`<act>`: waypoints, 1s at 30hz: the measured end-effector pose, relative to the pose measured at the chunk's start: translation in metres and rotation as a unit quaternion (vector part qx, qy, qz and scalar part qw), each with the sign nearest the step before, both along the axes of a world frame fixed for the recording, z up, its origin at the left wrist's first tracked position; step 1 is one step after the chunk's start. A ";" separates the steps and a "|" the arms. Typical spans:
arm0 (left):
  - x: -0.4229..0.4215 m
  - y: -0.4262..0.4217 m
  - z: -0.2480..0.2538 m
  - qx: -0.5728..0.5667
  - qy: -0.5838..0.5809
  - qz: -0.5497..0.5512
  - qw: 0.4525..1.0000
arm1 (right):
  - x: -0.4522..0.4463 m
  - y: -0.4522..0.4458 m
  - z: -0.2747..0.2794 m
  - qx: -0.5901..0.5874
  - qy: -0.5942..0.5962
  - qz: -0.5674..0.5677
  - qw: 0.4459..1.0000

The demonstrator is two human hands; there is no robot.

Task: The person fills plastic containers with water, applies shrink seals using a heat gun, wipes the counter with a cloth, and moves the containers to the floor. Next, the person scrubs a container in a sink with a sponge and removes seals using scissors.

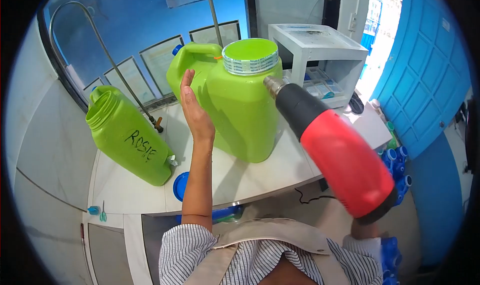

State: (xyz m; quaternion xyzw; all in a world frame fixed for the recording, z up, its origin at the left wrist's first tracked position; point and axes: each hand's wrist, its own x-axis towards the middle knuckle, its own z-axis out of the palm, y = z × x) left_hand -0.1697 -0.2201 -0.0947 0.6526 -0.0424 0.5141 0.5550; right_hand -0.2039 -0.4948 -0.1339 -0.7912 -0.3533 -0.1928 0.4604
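Note:
A green jug [242, 115] stands upright on the white counter, its green cap [250, 50] ringed by a printed clear band. My left hand [197, 110] is raised beside it with fingers stretched upward, holding nothing; I cannot tell if it touches the jug. A red and black heat gun [345, 160] points its metal nozzle at the jug's neck, close to the band. My right hand [365, 230] holds the gun from below, its fingers hidden behind the gun's body.
An open green jug [130, 140] marked "ROSIE" leans at the left. Another green jug [195, 62] stands behind. A blue lid [180, 186] lies near the counter's front edge. Metal taps rise at the back. A white shelf unit [320, 45] stands right, blue bottles [395, 160] beyond.

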 end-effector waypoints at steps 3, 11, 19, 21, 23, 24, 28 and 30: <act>-0.006 0.002 -0.006 0.002 0.003 -0.014 1.000 | -0.013 0.043 -0.039 0.008 -0.034 -0.032 0.999; -0.016 -0.004 -0.007 -0.013 0.017 -0.071 0.997 | -0.039 0.031 -0.075 0.097 0.015 -0.068 0.993; 0.031 -0.026 0.049 0.271 0.034 0.049 0.961 | 0.029 -0.077 0.014 0.231 0.062 -0.096 0.966; 0.049 -0.029 0.075 0.364 0.128 0.074 0.920 | 0.102 -0.117 0.062 -0.023 0.068 -0.200 0.977; 0.062 -0.039 0.091 0.491 0.271 0.130 0.818 | 0.151 -0.109 0.102 -0.010 -0.053 -0.232 0.971; 0.069 -0.045 0.097 0.491 0.272 0.135 0.817 | 0.191 -0.110 0.112 -0.005 -0.110 -0.238 0.965; 0.085 -0.044 0.102 0.497 0.414 0.085 0.758 | 0.295 -0.078 0.158 -0.281 -0.108 -0.225 0.927; 0.089 -0.039 0.097 0.519 0.394 0.064 0.755 | 0.331 -0.060 0.161 -0.374 -0.105 -0.229 0.893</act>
